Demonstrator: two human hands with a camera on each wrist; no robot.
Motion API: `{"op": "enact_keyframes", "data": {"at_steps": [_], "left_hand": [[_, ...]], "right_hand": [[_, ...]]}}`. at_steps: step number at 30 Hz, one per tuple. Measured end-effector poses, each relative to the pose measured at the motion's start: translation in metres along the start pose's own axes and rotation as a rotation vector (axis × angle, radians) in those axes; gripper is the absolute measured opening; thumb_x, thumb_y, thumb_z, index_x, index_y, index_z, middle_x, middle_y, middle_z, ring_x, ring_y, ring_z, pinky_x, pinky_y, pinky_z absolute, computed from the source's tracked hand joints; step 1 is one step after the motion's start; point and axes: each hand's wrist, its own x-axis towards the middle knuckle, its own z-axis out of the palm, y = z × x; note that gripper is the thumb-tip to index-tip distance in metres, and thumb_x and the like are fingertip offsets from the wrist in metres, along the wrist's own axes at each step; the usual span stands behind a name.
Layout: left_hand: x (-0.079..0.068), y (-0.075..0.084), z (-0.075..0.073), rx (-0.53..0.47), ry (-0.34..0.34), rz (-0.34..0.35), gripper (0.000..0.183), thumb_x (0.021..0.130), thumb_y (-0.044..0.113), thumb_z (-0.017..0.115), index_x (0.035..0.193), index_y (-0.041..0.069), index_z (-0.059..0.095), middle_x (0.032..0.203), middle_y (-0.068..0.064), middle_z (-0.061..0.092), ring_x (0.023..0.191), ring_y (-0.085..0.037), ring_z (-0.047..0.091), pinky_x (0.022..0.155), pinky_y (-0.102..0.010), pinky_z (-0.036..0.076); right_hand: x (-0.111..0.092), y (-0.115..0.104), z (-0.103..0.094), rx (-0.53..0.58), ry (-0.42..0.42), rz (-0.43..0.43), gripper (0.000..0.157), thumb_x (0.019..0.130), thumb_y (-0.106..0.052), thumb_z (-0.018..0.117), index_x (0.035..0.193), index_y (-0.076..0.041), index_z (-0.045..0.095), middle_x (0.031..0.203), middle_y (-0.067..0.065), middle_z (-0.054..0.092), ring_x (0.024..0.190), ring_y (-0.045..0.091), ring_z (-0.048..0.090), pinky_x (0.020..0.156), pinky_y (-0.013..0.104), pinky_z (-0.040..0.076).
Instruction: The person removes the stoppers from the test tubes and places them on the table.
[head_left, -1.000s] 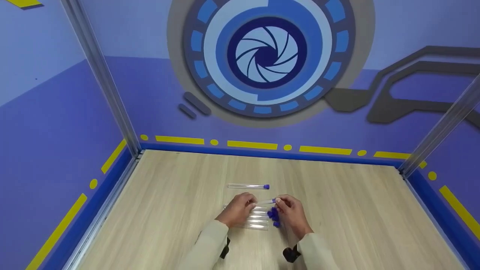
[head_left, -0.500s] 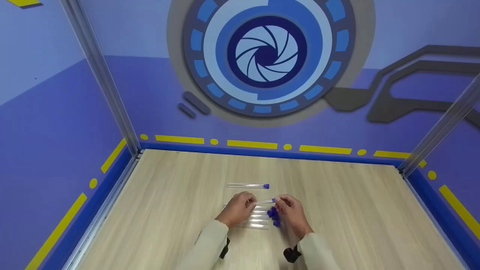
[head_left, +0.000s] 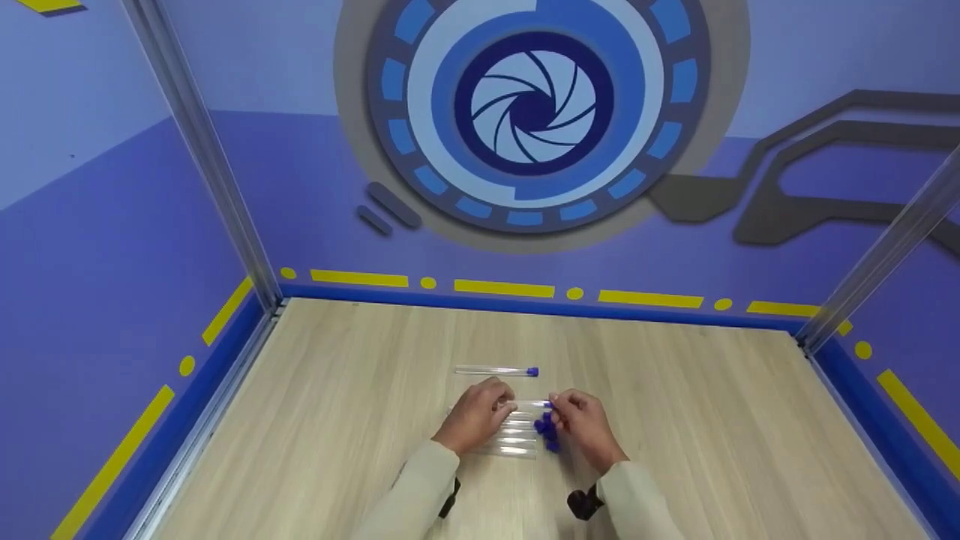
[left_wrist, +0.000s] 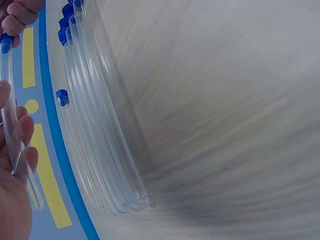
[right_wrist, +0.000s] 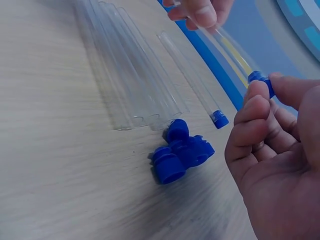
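My left hand point(head_left: 478, 414) holds a clear test tube point(right_wrist: 234, 52) between thumb and fingers, raised above the table. At the tube's mouth end, my right hand point(head_left: 586, 424) pinches a blue cap point(right_wrist: 264, 84) with thumb and index finger; the cap sits on the tube's end, and how deeply is unclear. Below the hands lie several uncapped test tubes point(right_wrist: 132, 70) side by side, partly hidden by my left hand in the head view. A small heap of loose blue caps point(right_wrist: 187, 150) rests beside their mouths.
Farther back on the wooden table point(head_left: 360, 390) lies one tube with a blue cap point(head_left: 532, 372), parallel to the others. Printed blue panels point(head_left: 315, 202) stand along the back and sides, with metal posts point(head_left: 206, 150) at the corners.
Both hands stay almost in place. The held tube, slightly tilted before, now lies more level, and my right fingertips have shifted a little on the cap.
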Motion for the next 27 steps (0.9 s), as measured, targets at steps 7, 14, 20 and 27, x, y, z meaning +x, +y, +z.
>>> {"op": "enact_keyframes", "data": {"at_steps": [7,14,20,27], "left_hand": [[0.002,-0.002,-0.002,-0.076,-0.049,-0.035,0.006,0.092,0.022,0.065,0.091,0.017,0.067,0.086,0.008,0.063,0.076,-0.001,0.051,0.069,-0.019,0.045],[0.0,-0.009,-0.009,-0.173,-0.114,-0.129,0.014,0.093,0.021,0.063,0.09,0.01,0.072,0.083,0.009,0.064,0.073,0.0,0.049,0.067,-0.019,0.043],[0.0,-0.008,-0.012,-0.167,-0.12,-0.155,0.012,0.093,0.023,0.063,0.089,0.015,0.07,0.084,0.011,0.062,0.074,-0.001,0.048,0.067,-0.019,0.042],[-0.001,-0.011,-0.008,-0.074,-0.084,-0.141,0.007,0.092,0.024,0.065,0.088,0.02,0.069,0.086,0.01,0.062,0.077,-0.002,0.05,0.071,-0.022,0.045]], "right_hand": [[-0.002,0.002,-0.001,0.017,-0.014,-0.017,0.016,0.098,-0.015,0.055,0.096,0.001,0.058,0.079,0.004,0.058,0.071,0.013,0.052,0.064,0.026,0.046],[-0.002,0.004,-0.006,0.014,-0.049,-0.069,0.02,0.095,-0.008,0.058,0.112,0.002,0.061,0.095,0.009,0.066,0.083,0.016,0.061,0.076,0.029,0.053],[0.0,0.009,-0.006,0.012,-0.036,-0.077,0.019,0.094,-0.005,0.058,0.111,0.003,0.061,0.096,0.009,0.067,0.086,0.02,0.062,0.076,0.029,0.053],[-0.001,0.008,0.003,-0.159,0.073,-0.075,0.017,0.091,-0.01,0.062,0.108,-0.007,0.063,0.094,0.005,0.065,0.084,0.016,0.059,0.073,0.028,0.048]]}}
